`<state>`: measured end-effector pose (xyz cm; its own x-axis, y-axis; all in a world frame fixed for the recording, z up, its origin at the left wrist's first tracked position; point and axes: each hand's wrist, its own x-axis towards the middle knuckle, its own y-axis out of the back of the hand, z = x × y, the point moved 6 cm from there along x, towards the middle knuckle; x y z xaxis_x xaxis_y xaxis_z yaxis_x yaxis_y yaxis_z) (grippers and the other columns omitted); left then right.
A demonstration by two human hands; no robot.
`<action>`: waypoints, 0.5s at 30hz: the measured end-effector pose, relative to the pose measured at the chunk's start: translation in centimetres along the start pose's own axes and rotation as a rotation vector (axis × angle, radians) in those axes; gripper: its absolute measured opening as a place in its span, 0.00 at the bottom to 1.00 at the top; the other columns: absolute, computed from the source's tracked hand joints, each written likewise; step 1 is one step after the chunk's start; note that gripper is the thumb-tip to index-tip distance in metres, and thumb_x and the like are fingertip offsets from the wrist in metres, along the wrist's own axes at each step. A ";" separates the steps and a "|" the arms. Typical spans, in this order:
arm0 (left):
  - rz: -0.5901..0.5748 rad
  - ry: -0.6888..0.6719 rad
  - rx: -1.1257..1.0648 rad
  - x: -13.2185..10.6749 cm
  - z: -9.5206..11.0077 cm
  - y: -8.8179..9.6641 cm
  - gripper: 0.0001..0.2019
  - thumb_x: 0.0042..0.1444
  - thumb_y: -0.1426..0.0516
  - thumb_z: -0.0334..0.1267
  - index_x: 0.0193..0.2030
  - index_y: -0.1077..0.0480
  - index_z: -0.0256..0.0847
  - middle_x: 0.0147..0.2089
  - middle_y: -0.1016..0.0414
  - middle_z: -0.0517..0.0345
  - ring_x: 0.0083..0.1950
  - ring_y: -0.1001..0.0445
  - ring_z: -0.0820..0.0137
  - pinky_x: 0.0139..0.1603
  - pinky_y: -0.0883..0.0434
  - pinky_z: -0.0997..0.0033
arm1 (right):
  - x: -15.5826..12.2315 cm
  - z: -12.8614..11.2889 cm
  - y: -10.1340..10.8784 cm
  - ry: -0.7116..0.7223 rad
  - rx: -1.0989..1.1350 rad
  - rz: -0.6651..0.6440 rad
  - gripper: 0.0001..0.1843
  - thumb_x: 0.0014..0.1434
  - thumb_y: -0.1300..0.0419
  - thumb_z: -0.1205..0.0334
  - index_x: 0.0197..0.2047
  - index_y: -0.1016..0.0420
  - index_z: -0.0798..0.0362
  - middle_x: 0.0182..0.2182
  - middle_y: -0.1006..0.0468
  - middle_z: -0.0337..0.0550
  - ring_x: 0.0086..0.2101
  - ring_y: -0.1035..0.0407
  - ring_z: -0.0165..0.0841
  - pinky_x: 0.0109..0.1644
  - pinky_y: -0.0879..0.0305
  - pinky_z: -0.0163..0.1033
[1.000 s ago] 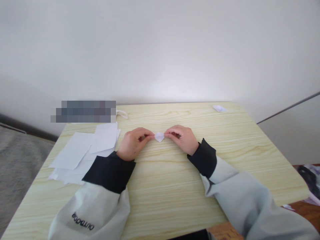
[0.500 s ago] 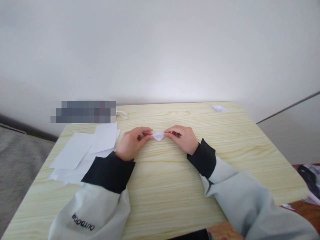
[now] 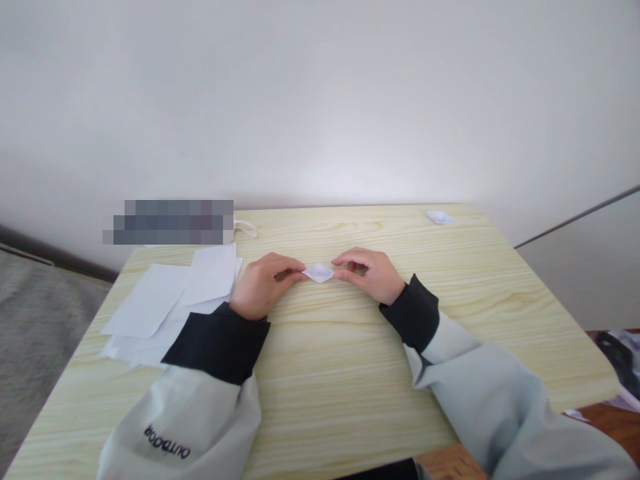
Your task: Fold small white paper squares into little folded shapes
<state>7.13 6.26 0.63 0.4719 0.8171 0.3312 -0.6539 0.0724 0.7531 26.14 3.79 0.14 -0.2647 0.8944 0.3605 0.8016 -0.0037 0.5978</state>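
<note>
Folded paper (image 3: 319, 274) already pointed both ends; left hand (image 3: 261, 285) pinching tip, right hand (image 3: 374, 273) spread (contact unclear); similar folded piece (image 3: 441, 217) apart, sheets (image 3: 150, 300) unfolded.

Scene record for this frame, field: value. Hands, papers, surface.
left hand: pinching the left tip of the folded paper
right hand: thumb at the paper's right tip, index finger parted from thumb; contact unclear
loose sheets: white, overlapping, beside the left hand
second folded paper: far right of the table
table: pale wood grain, against a white wall
</note>
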 end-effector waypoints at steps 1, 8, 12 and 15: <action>0.003 -0.007 0.007 0.0 0.0 0.0 0.13 0.56 0.44 0.48 0.37 0.24 0.43 0.38 0.21 0.58 0.38 0.25 0.69 0.40 0.30 0.72 | 0.0 0.1 0.1 0.006 0.008 -0.015 0.14 0.53 0.36 0.52 0.37 0.22 0.54 0.35 0.21 0.44 0.27 0.30 0.27 0.31 0.35 0.32; -0.025 -0.045 0.022 0.0 0.3 -0.1 0.12 0.58 0.46 0.45 0.38 0.24 0.44 0.38 0.20 0.58 0.40 0.25 0.68 0.43 0.29 0.71 | -0.1 0.2 0.1 0.027 -0.027 -0.022 0.12 0.56 0.39 0.53 0.34 0.21 0.52 0.33 0.20 0.44 0.31 0.28 0.30 0.32 0.33 0.33; -0.032 -0.062 0.013 0.0 0.6 -0.1 0.11 0.58 0.46 0.44 0.37 0.24 0.44 0.38 0.20 0.59 0.41 0.25 0.68 0.44 0.30 0.71 | -0.1 -0.3 0.0 0.061 -0.058 0.007 0.10 0.58 0.40 0.56 0.32 0.21 0.52 0.33 0.20 0.43 0.32 0.27 0.30 0.35 0.33 0.34; -0.035 -0.084 0.026 0.0 1.0 -0.2 0.11 0.59 0.46 0.43 0.36 0.24 0.44 0.37 0.20 0.59 0.39 0.25 0.69 0.42 0.30 0.73 | -0.1 -0.5 -0.1 0.048 -0.100 0.012 0.09 0.59 0.41 0.58 0.33 0.22 0.52 0.32 0.20 0.42 0.30 0.29 0.28 0.33 0.35 0.32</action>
<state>7.85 5.70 1.01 0.5428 0.7632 0.3506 -0.6215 0.0842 0.7789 25.81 3.49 0.38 -0.2831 0.8716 0.4003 0.7477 -0.0609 0.6613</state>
